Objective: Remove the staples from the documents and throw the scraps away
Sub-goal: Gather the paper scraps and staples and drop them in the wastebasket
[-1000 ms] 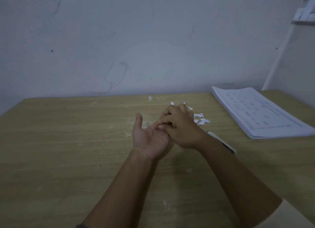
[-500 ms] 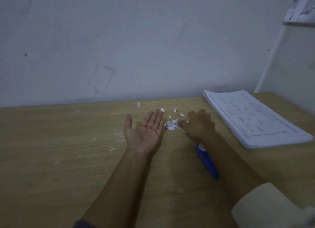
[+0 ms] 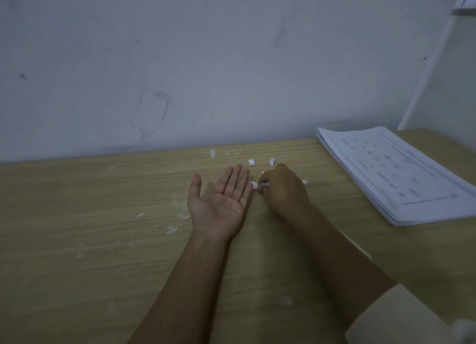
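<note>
The pale grained wooden table (image 3: 77,240) stretches wide to the left, and the thick stack of white printed documents (image 3: 401,173) lies flat by its right edge, long axis running from the wall toward the near right. The left hand (image 3: 221,202) rests palm up, fingers straight. Just beside its fingertips, the right hand (image 3: 283,189) curls down, pinching 1 of the small white paper scraps (image 3: 251,162) scattered near the wall.
</note>
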